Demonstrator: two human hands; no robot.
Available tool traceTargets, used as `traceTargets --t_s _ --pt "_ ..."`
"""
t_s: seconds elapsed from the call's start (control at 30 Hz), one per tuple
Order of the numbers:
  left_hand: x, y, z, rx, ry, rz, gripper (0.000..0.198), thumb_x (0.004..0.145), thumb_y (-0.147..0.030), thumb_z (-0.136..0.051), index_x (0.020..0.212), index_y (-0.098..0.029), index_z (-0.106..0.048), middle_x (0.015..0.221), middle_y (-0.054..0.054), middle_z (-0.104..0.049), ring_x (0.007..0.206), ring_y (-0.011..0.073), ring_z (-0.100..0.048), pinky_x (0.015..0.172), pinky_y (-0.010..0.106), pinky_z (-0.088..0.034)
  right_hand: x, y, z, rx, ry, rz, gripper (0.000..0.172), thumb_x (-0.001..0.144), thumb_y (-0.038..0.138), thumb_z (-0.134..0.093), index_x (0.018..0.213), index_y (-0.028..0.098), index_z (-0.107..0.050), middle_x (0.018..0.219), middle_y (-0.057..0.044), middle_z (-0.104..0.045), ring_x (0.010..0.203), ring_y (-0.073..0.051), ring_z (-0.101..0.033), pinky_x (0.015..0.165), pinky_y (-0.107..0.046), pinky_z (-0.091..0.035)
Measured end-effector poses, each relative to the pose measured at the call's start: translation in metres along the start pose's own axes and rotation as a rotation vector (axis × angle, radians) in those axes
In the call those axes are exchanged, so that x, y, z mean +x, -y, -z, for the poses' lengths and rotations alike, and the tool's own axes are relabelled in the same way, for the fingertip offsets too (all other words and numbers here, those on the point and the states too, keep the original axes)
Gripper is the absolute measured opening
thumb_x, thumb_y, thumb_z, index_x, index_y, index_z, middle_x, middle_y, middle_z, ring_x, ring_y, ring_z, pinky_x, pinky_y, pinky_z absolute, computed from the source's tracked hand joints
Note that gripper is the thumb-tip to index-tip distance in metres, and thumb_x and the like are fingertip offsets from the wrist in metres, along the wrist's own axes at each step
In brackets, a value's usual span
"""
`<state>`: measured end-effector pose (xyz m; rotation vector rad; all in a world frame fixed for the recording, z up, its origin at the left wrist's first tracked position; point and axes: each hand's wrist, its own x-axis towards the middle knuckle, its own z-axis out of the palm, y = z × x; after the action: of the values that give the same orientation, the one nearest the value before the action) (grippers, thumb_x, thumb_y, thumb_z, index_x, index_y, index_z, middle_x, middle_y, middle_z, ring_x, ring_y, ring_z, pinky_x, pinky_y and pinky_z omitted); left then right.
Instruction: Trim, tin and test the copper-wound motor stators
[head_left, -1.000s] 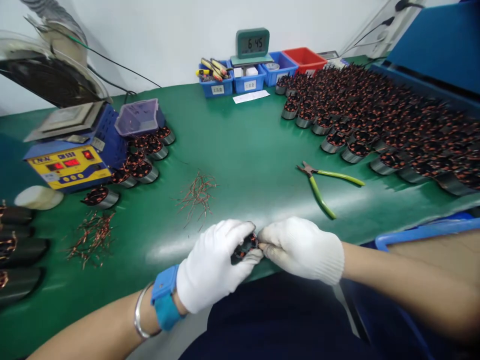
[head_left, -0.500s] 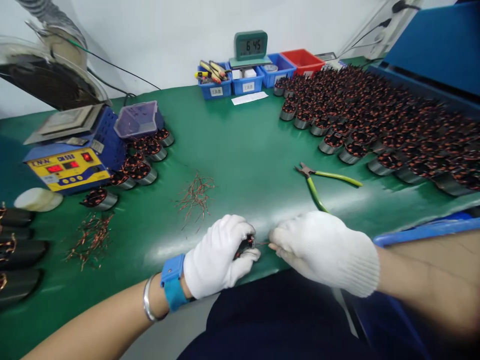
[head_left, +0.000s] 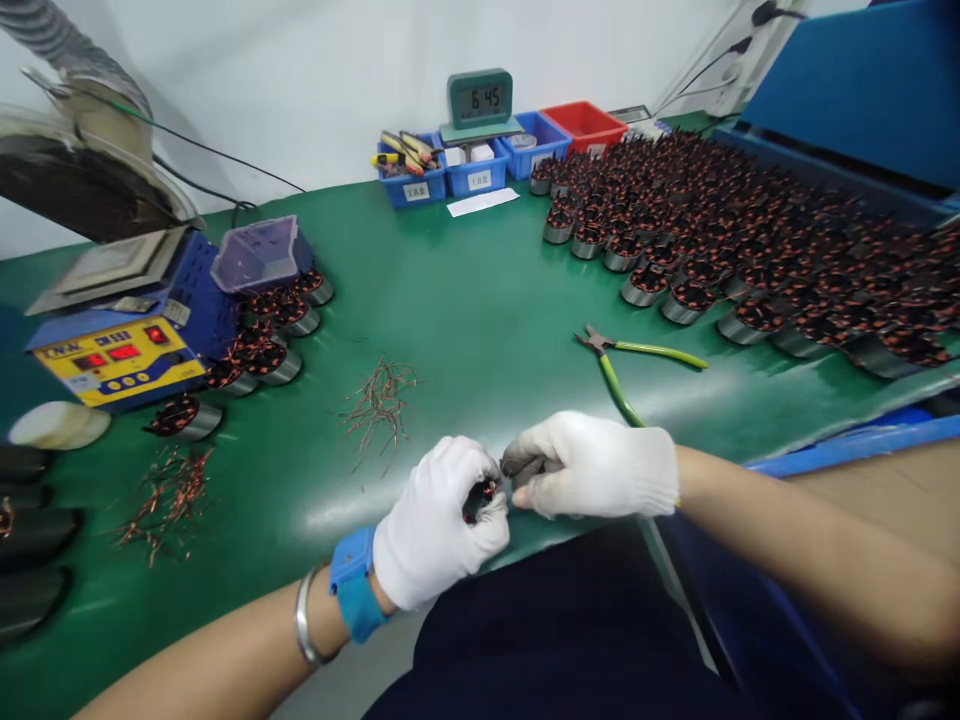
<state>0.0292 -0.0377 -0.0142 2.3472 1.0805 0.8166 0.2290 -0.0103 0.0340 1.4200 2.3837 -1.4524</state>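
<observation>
My left hand (head_left: 442,522), in a white glove, is wrapped round a motor stator (head_left: 480,496) near the table's front edge. Only the stator's dark opening and a little copper winding show between finger and thumb; the glove covers the rest. Close against its right side is my gloved right hand (head_left: 577,465), fingers curled toward the thumb. Whatever lies between those fingertips is too small to make out. Green-handled cutting pliers (head_left: 616,375) lie with jaws spread just beyond my right hand. Loose copper wire ends (head_left: 382,405) form a small pile beyond my left hand.
Many stators (head_left: 690,295) crowd the right side of the green table (head_left: 465,300). Several more stand by a blue-and-yellow control box (head_left: 127,365) at left, near another wire pile (head_left: 169,500). Along the back are a blue tool bin (head_left: 412,188), a red bin (head_left: 585,125) and a digital clock (head_left: 480,98).
My right hand has moved left, up to the stator, and turned; the thin copper wire stretched between the hands no longer shows. My left hand keeps its grip. The whole view has shifted slightly.
</observation>
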Motion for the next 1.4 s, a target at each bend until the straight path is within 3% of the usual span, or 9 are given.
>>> traceTargets --t_s 0.17,0.33,0.5,0.73,0.97,1.03,1.17,1.27,1.4 --pt "0.000 0.001 0.002 -0.014 0.014 0.013 0.008 0.075 -0.014 -0.050 0.079 -0.020 -0.048 0.080 0.004 -0.052 0.074 0.0183 -0.046 0.068 0.034 -0.041 0.003 0.003 -0.013 0.171 0.034 -0.080 0.022 0.077 0.027 -0.047 0.085 0.019 -0.065 0.062 0.002 -0.060 0.050 -0.011 -0.056 0.043 -0.019 -0.036" --pt "-0.001 0.001 0.006 -0.041 0.051 0.028 0.016 0.070 -0.011 -0.051 0.082 -0.020 -0.047 0.082 0.004 -0.052 0.076 0.0181 -0.047 0.071 0.034 -0.042 0.005 0.004 -0.013 0.095 -0.020 -0.050 0.017 0.070 0.025 -0.051 0.078 0.019 -0.065 0.062 0.003 -0.061 0.050 -0.010 -0.052 0.043 -0.018 -0.033" --pt "0.000 0.001 0.008 -0.063 0.080 0.036 0.021 0.066 -0.008 -0.051 0.083 -0.020 -0.047 0.083 0.003 -0.051 0.076 0.0174 -0.047 0.071 0.033 -0.042 0.002 0.005 -0.010 0.134 0.056 -0.101 0.025 0.070 0.027 -0.053 0.089 0.021 -0.068 0.062 0.002 -0.062 0.052 -0.011 -0.054 0.045 -0.018 -0.034" --pt "0.001 0.001 0.010 -0.063 0.084 0.028 0.020 0.066 -0.008 -0.051 0.081 -0.020 -0.047 0.082 0.003 -0.051 0.076 0.0176 -0.047 0.070 0.033 -0.041 0.004 0.009 -0.017 0.089 0.008 -0.018 0.016 0.071 0.025 -0.050 0.073 0.018 -0.064 0.057 0.003 -0.058 0.051 -0.010 -0.052 0.044 -0.018 -0.032" --pt "0.002 0.001 0.011 -0.093 0.088 0.010 0.021 0.065 -0.005 -0.050 0.080 -0.020 -0.048 0.080 0.003 -0.052 0.074 0.0165 -0.046 0.068 0.032 -0.041 -0.007 -0.001 0.001 0.050 0.154 -0.033 0.024 0.073 0.023 -0.051 0.089 0.021 -0.069 0.067 0.003 -0.066 0.055 -0.011 -0.059 0.047 -0.019 -0.039" --pt "0.002 0.001 0.010 -0.101 0.073 0.009 0.019 0.066 -0.004 -0.050 0.077 -0.019 -0.048 0.078 0.003 -0.051 0.073 0.0162 -0.046 0.067 0.032 -0.040 -0.010 0.001 0.010 -0.037 0.037 -0.016 0.030 0.074 0.028 -0.057 0.101 0.023 -0.067 0.080 0.001 -0.069 0.065 -0.013 -0.062 0.054 -0.020 -0.043" --pt "0.002 -0.001 0.008 -0.102 0.037 0.026 0.016 0.065 -0.006 -0.050 0.074 -0.020 -0.047 0.074 0.002 -0.050 0.070 0.0162 -0.045 0.064 0.032 -0.039 -0.004 0.012 0.021 -0.134 -0.241 -0.022 0.066 0.061 0.047 -0.075 0.121 0.026 -0.059 0.119 -0.005 -0.062 0.095 -0.021 -0.062 0.070 -0.025 -0.049" --pt "0.002 -0.001 0.006 -0.110 0.033 0.030 0.014 0.066 -0.009 -0.051 0.074 -0.020 -0.048 0.074 0.003 -0.051 0.070 0.0166 -0.046 0.064 0.032 -0.039 0.010 0.019 0.020 -0.059 -0.013 -0.111 0.050 0.062 0.052 -0.075 0.103 0.025 -0.068 0.095 -0.003 -0.070 0.079 -0.019 -0.065 0.059 -0.024 -0.048" --pt "0.000 0.000 0.005 -0.110 0.010 0.054 0.014 0.066 -0.009 -0.050 0.074 -0.020 -0.048 0.075 0.003 -0.051 0.070 0.0167 -0.046 0.064 0.033 -0.040 0.030 0.015 0.010 0.307 0.273 -0.197 0.031 0.070 0.047 -0.072 0.073 0.017 -0.065 0.068 -0.001 -0.067 0.060 -0.013 -0.064 0.053 -0.021 -0.051"
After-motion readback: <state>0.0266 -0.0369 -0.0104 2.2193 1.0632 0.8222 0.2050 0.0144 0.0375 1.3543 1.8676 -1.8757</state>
